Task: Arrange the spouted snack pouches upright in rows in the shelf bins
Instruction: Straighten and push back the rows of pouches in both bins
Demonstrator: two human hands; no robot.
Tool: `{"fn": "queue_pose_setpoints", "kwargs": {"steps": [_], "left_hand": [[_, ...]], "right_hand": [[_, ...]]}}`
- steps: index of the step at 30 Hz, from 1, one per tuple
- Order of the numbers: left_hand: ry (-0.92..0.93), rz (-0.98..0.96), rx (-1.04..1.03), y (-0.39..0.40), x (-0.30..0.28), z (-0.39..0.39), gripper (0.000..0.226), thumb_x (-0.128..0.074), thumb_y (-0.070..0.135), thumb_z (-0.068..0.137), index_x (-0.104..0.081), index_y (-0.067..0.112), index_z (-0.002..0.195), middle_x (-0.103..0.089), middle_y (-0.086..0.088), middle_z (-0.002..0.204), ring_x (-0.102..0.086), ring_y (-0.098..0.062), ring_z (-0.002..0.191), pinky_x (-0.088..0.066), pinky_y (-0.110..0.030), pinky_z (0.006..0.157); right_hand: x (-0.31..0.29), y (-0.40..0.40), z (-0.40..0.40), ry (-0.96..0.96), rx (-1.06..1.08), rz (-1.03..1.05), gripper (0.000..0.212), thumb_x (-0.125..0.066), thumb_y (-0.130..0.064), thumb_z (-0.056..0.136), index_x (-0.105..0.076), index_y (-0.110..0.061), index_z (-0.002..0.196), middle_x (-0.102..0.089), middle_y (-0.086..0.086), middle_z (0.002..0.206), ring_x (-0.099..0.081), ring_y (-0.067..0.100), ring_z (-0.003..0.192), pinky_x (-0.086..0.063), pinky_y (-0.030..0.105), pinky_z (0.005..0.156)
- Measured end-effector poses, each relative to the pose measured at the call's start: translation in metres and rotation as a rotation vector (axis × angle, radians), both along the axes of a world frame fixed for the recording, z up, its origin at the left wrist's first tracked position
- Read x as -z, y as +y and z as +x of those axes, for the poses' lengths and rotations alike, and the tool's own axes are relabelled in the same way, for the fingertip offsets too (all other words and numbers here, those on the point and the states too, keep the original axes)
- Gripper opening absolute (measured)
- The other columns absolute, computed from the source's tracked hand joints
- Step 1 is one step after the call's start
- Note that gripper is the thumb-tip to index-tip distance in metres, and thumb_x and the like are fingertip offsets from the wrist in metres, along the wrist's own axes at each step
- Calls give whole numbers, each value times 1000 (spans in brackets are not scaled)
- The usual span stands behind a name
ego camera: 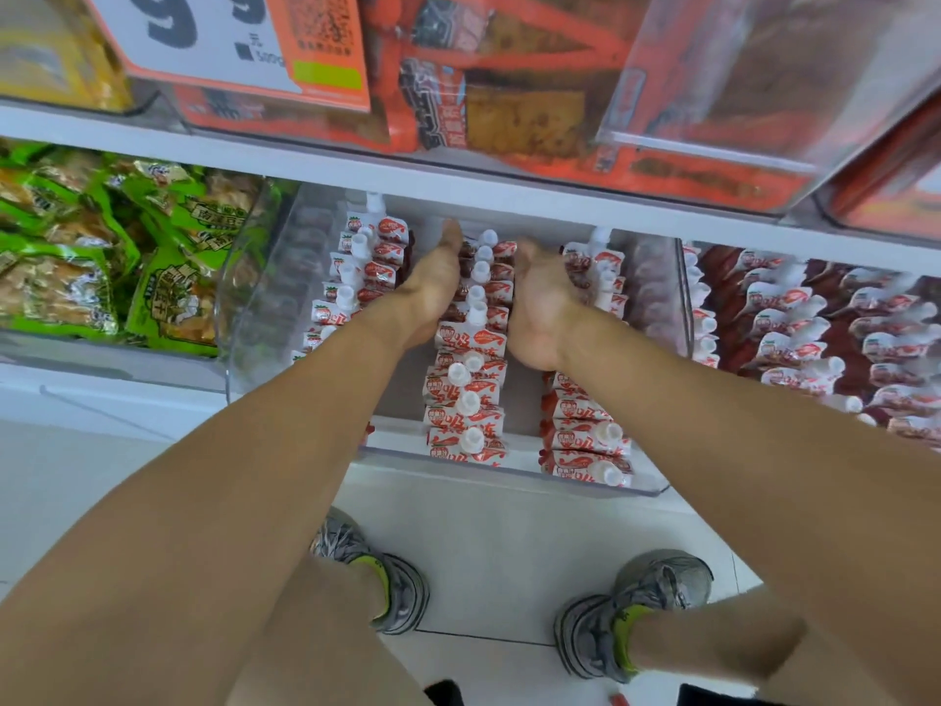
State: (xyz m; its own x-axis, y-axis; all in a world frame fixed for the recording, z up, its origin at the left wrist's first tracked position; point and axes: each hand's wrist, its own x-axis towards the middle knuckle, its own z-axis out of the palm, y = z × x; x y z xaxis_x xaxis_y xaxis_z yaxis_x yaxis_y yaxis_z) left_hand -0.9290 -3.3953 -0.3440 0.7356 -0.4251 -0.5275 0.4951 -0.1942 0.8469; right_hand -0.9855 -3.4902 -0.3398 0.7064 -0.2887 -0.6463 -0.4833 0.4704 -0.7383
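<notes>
Three rows of spouted pouches stand in the clear bin (pixel 601 489) on the middle shelf, running from 6 o'clock back toward 12. The left row (pixel 351 277) is partly covered by the left forearm; about eight white caps show there. The left hand (pixel 433 287) lies flat against the left flank of the middle row (pixel 471 369), fingers straight and together, pointing to 12 o'clock. That middle row shows roughly ten caps. The right hand (pixel 542 308) flanks the same row at 3 o'clock of it, palm turned inward; its fingers dip among the pouches, so whether they pinch one I cannot tell. The right row (pixel 585 430) shows about six caps, the rest hidden behind the hand.

The step in hand looks like squaring up the middle row between both palms. Next would probably be pressing the pouches tight and upright, then closing the gaps between rows.

One neighbouring bin (pixel 814 338) at 3 o'clock holds many more of the same pouches, less orderly.
</notes>
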Motion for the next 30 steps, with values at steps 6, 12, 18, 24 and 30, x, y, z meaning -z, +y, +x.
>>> {"fn": "queue_pose_setpoints", "kwargs": {"steps": [6, 12, 18, 24, 30], "left_hand": [[-101, 194, 178, 36, -10, -30, 69, -23, 65, 96, -45, 19, 142, -47, -3, 147, -43, -22, 136, -29, -44, 115], [87, 101, 274, 53, -14, -62, 62, -30, 65, 95, -52, 26, 138, -61, 0, 134, -58, -17, 121, -44, -42, 105], [115, 99, 265, 56, -36, -70, 56, -31, 64, 95, -62, 25, 122, -70, -1, 119, -66, -21, 108, -54, -37, 83], [1, 492, 314, 66, -34, -75, 72, -34, 71, 90, -56, 14, 128, -67, -12, 117, -66, -28, 100, -53, -43, 92], [20, 370, 317, 71, -27, -69, 51, -35, 67, 92, -61, 23, 99, -74, 0, 87, -73, -23, 83, -59, -38, 78]], "right_hand": [[-15, 15, -49, 23, -147, -129, 54, -30, -66, 96, -68, -32, 111, -70, 0, 121, -63, 18, 113, -42, 44, 107], [-21, 20, -78, 42, -249, 159, 64, -31, -67, 96, -67, -20, 122, -74, 6, 111, -72, 20, 96, -57, 35, 72], [-28, 12, -89, 141, -301, 151, 64, -26, -74, 92, -61, -28, 121, -63, 4, 122, -61, 24, 105, -50, 42, 76], [-28, 17, -97, 153, -305, 169, 60, -33, -65, 97, -56, -21, 129, -67, 12, 123, -66, 29, 107, -58, 38, 76], [-23, 18, -97, 142, -284, 222, 63, -39, -67, 94, -55, -18, 132, -64, 17, 128, -64, 34, 113, -54, 42, 89]]}}
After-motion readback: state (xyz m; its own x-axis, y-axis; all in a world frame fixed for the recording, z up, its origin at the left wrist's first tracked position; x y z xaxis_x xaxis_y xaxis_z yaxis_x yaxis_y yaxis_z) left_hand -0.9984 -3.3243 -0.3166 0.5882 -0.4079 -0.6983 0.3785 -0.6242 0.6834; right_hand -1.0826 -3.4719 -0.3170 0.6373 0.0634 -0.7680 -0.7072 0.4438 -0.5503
